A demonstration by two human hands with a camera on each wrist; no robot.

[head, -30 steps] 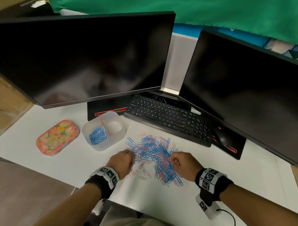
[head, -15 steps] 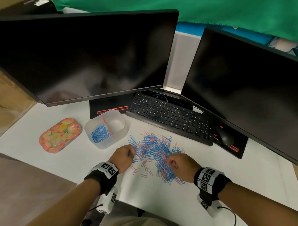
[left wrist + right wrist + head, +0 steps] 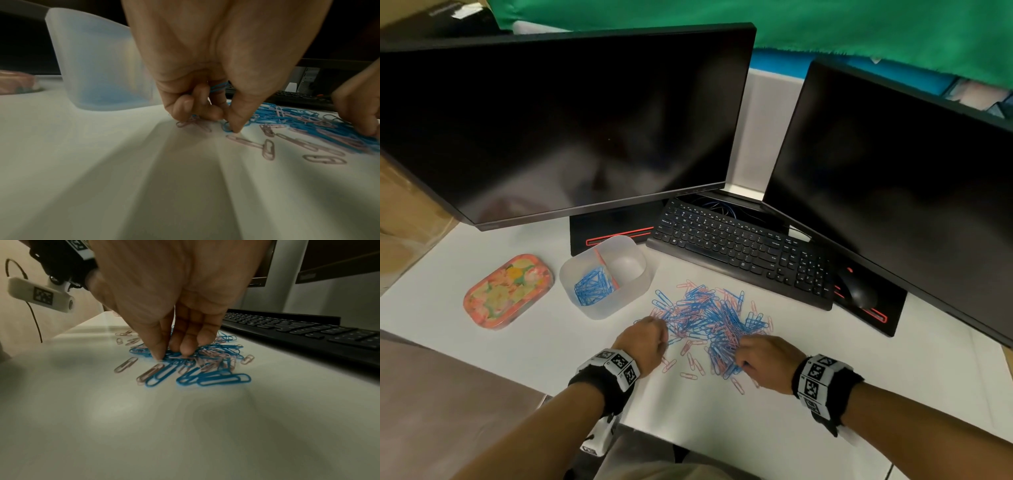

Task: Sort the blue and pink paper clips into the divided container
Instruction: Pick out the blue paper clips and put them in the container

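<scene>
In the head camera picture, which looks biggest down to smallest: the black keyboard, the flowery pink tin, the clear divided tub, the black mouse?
1. Black keyboard
2. Clear divided plastic tub and flowery pink tin: alike, unranked
3. Black mouse

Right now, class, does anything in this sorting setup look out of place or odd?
One oddity: the divided container holds blue clips in its left compartment, while the right compartment looks empty. Mixed clips are scattered over the desk.

white desk (image 3: 825, 428), two dark monitors (image 3: 571, 130)

clips (image 3: 709, 318): blue, pink | container (image 3: 619, 305): frosted white, pink divider | tin (image 3: 506, 291): floral orange-pink
</scene>
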